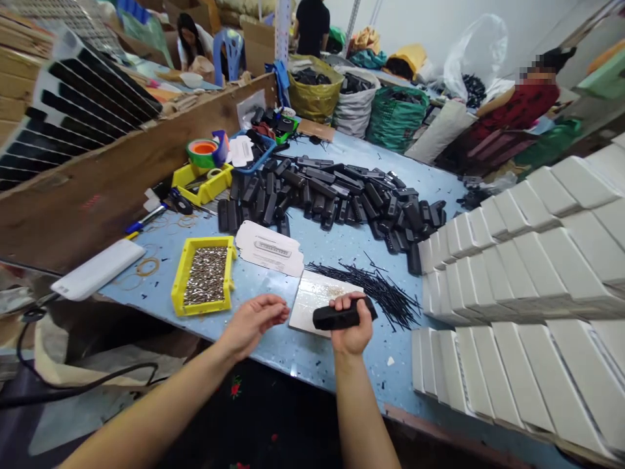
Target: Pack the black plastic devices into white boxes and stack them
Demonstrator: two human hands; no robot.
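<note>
1. My right hand [352, 329] grips one black plastic casing [342, 317] over the white tile [317, 296], near edge.
2. My left hand [254, 322] hovers half-curled, pinching something too small to tell.
3. Far behind, a big pile of casings [342, 195] waits; I judge most work remains.
4. Screw tray [205, 275] left, black ties [375, 286] right, white boxes [512, 293] crowd the right.

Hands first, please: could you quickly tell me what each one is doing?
Left hand: open, fingers loosely curled, holding nothing visible.
Right hand: closed around a black part.
</note>
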